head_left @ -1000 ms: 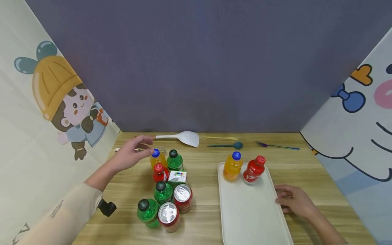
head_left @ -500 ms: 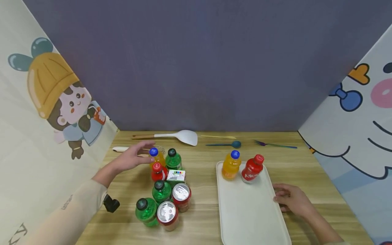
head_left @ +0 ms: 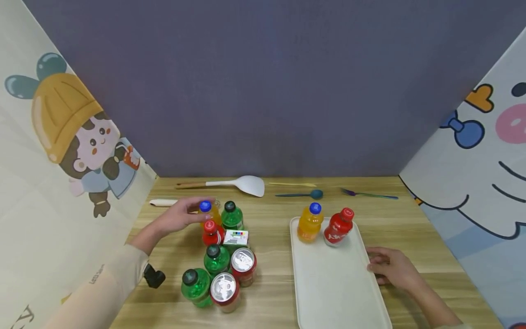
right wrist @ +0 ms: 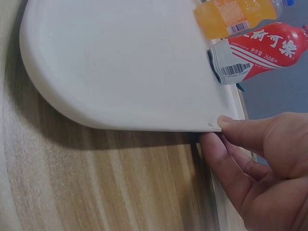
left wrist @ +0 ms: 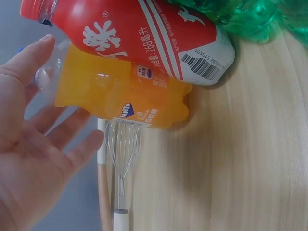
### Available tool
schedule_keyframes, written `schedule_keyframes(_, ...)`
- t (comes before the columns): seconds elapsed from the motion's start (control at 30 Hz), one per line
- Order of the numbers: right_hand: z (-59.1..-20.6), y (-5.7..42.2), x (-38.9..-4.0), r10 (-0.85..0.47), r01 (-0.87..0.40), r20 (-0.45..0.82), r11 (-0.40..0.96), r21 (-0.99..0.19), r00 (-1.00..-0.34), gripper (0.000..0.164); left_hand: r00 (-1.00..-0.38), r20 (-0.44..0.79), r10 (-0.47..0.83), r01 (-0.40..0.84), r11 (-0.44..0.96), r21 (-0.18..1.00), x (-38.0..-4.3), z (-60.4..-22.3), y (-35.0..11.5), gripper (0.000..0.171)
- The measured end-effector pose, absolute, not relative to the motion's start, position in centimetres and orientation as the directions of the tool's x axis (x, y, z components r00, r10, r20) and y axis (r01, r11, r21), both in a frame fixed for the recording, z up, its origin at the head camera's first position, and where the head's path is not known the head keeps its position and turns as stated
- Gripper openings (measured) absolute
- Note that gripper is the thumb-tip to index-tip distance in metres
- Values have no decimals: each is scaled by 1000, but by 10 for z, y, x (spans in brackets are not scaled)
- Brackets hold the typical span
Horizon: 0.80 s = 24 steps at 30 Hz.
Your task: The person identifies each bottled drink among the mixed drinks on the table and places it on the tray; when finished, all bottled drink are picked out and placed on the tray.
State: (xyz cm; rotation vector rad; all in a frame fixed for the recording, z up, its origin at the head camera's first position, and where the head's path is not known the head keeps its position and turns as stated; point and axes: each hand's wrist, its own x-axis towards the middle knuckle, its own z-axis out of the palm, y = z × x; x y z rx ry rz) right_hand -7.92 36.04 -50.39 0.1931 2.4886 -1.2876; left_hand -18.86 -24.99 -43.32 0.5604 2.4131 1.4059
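Note:
My left hand [head_left: 182, 216] is at the upper part of an orange soda bottle [left wrist: 103, 84] with a blue cap, in the left group. Its thumb [left wrist: 36, 55] lies in front of the neck and the spread fingers reach behind. A red cola bottle [left wrist: 144, 36] stands close beside it. My right hand [head_left: 392, 268] pinches the right rim of a white tray [head_left: 333, 278], thumb on top and fingers below. On the tray's far end stand another orange soda bottle [head_left: 310, 224] and a red cola bottle [head_left: 339, 228].
Near the left hand stand several green bottles [head_left: 196, 285], a small carton [head_left: 236, 238] and two cans [head_left: 224, 291]. Behind lie a white spatula [head_left: 249, 185], a whisk [left wrist: 122, 149], a yellow utensil [head_left: 291, 184], a spoon [head_left: 315, 194] and a fork [head_left: 370, 195]. A dark wall [head_left: 263, 91] closes the back.
My left hand has come down and right from above the orange soda bottle until its thumb and fingers are either side of the bottle's top. The right hand keeps its hold on the tray.

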Motion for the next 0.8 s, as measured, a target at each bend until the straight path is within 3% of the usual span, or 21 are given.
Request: schedule_keyframes(0.8,-503,361,-79,-36,275,-364,588,-761,-931,61,-915,7,402,179,393,902,-187,-439,-252,40)
